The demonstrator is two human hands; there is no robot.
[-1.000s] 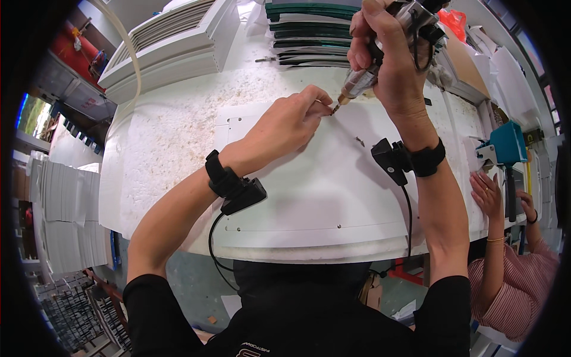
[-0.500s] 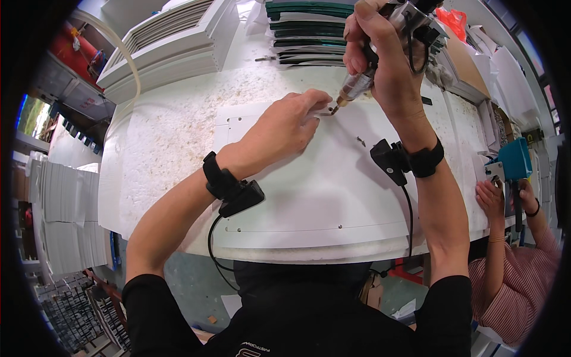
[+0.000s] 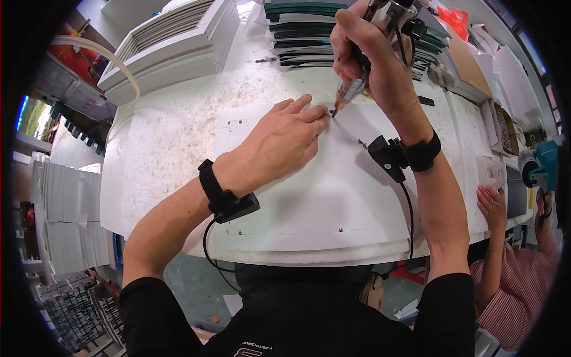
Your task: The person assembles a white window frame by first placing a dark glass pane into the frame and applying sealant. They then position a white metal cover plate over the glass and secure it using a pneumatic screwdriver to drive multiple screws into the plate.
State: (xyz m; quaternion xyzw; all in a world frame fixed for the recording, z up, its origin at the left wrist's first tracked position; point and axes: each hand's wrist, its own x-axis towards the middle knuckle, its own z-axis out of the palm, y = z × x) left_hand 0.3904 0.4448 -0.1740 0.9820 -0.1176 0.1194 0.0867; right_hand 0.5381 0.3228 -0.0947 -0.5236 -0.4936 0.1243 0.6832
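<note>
A flat white panel (image 3: 285, 220) lies on the worktable, with small screws near its edges and corners. My right hand (image 3: 372, 56) grips a power screwdriver (image 3: 351, 90), tilted so its bit points down at a screw (image 3: 332, 112) near the panel's far edge. Whether the bit is seated in the screw head is too small to tell. My left hand (image 3: 288, 134) lies on the panel just left of the bit, fingers stretched out and holding nothing. A few loose screws (image 3: 362, 143) lie on the panel to the right of the bit, near my right wrist.
White frames (image 3: 166, 44) are stacked at the far left, dark green strips (image 3: 300, 30) at the far middle. A pale hose (image 3: 122, 65) curves down at the left. On the right, a co-worker's hand (image 3: 492, 205) rests on the table; their other hand holds a teal tool (image 3: 544, 163).
My left hand's fingers have spread and flattened, drawing away from the screw. The screwdriver has shifted slightly left, its bit still near the screw. The co-worker's teal tool has moved right.
</note>
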